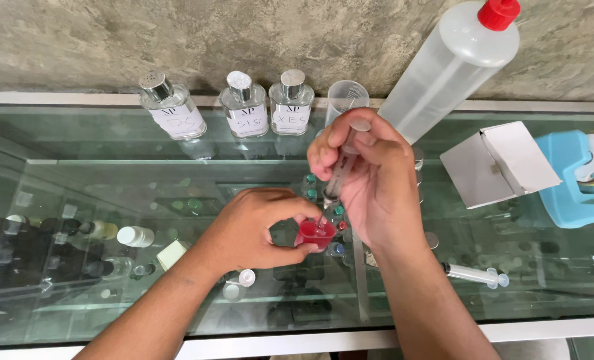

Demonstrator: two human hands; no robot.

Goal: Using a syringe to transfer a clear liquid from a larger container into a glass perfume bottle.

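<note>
I see right hand closed round a syringe, thumb on plunger | its long axis runs steeply down-left, tip at the mouth of small red bottle just below the grip | left hand pinches that bottle on glass counter.

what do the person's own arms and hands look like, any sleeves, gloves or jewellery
Both forearms are bare right to the bottom edge of the picture: no sleeves or cuffs show. The left hand and right hand wear no gloves, and no rings, watch or wristband can be seen. Fingernails are short and unpainted where visible.
</note>
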